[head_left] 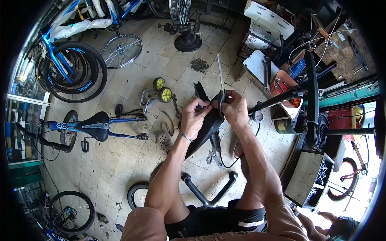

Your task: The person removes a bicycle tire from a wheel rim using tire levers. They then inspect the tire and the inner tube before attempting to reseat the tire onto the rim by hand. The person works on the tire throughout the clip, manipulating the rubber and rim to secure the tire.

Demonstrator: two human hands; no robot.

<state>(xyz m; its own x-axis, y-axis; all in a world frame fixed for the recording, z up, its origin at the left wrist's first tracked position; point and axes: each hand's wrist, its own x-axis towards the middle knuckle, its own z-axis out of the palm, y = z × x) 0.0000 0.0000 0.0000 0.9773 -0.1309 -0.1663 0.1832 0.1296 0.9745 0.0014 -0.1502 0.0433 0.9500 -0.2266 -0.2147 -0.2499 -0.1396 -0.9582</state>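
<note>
black strip between the fingers

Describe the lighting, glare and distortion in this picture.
Head view: lens bows the glass cabinet at the left rim, corners black; head view: glare whitens the ground outside at lower right; head view: left hand and right hand look well lit.

Hands (bare) on black strip
</note>
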